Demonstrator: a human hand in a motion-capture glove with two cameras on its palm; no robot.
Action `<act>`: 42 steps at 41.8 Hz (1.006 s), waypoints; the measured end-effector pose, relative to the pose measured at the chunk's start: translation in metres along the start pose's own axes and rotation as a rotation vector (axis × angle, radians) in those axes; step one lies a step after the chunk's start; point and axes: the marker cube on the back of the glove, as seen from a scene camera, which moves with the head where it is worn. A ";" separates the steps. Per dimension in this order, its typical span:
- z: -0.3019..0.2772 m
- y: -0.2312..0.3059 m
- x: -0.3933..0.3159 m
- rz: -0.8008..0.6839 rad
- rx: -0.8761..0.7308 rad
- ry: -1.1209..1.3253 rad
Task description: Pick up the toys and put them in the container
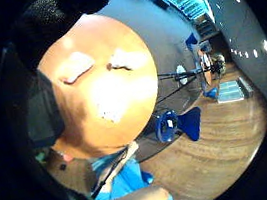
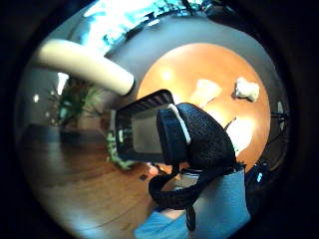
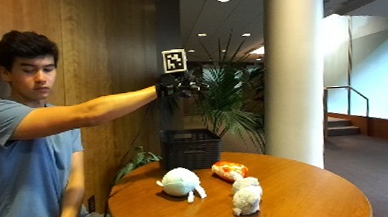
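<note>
In the outside view my gloved right hand hangs at arm's length, high above a black slatted basket at the back of the round wooden table. Nothing is in the hand, and its fingers look relaxed. In front of the basket lie three toys: a round white plush, an orange-red toy and a fluffy white toy. The thumb side palm view looks down past my gloved thumb onto the basket and pale toys on the tabletop.
A thick white pillar and a potted palm stand behind the table. A wood-panelled wall runs behind the person. Blue chairs stand on the floor beyond the table's far side.
</note>
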 end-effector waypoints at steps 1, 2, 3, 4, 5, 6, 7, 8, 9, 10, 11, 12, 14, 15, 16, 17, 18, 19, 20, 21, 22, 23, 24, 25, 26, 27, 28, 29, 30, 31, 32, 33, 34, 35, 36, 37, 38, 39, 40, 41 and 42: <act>0.000 0.000 0.000 -0.011 -0.003 0.006; 0.000 0.001 0.001 -0.020 -0.007 0.021; 0.000 0.001 0.003 -0.016 -0.011 0.043; 0.001 0.000 0.006 0.000 -0.015 0.066; 0.001 0.000 0.007 0.021 -0.018 0.077; 0.001 -0.001 0.007 0.038 -0.020 0.070; 0.000 -0.001 0.006 0.049 -0.022 0.047; -0.002 -0.001 0.003 0.053 -0.023 0.012; -0.003 -0.001 0.001 0.048 -0.024 -0.026; -0.004 0.000 0.000 0.039 -0.025 -0.054; -0.005 0.000 0.001 0.032 -0.026 -0.067; -0.005 0.000 0.003 0.028 -0.025 -0.062; -0.004 0.001 0.006 0.021 -0.026 -0.033; -0.004 0.002 0.007 0.016 -0.027 -0.024; -0.004 0.002 0.008 0.016 -0.028 -0.015; -0.004 0.003 0.009 0.021 -0.029 0.002; -0.003 0.003 0.012 0.027 -0.029 0.028; -0.003 0.004 0.016 0.027 -0.028 0.056; -0.002 0.005 0.020 0.021 -0.026 0.080; -0.002 0.007 0.024 0.015 -0.024 0.103; -0.002 0.008 0.028 0.019 -0.022 0.122; -0.001 0.009 0.031 0.030 -0.020 0.132; -0.001 0.010 0.033 0.042 -0.018 0.128; -0.001 0.011 0.034 0.048 -0.017 0.110; 0.000 0.013 0.034 0.048 -0.017 0.082; 0.000 0.015 0.034 0.047 -0.019 0.048; 0.001 0.017 0.035 0.046 -0.023 0.010; 0.003 0.019 0.037 0.047 -0.026 -0.022; 0.006 0.021 0.041 0.049 -0.030 -0.036; 0.010 0.023 0.046 0.048 -0.033 -0.032; 0.015 0.024 0.053 0.041 -0.037 -0.019; 0.019 0.026 0.059 0.034 -0.044 -0.005; 0.024 0.028 0.065 0.037 -0.054 0.008; 0.029 0.029 0.071 0.052 -0.064 0.020; 0.034 0.030 0.077 0.064 -0.073 0.029; 0.039 0.032 0.082 0.059 -0.080 0.032; 0.043 0.034 0.087 0.041 -0.084 0.031; 0.048 0.036 0.093 0.028 -0.087 0.033; 0.054 0.037 0.099 0.035 -0.090 0.045; 0.060 0.038 0.105 0.061 -0.093 0.068; 0.066 0.038 0.112 0.083 -0.098 0.092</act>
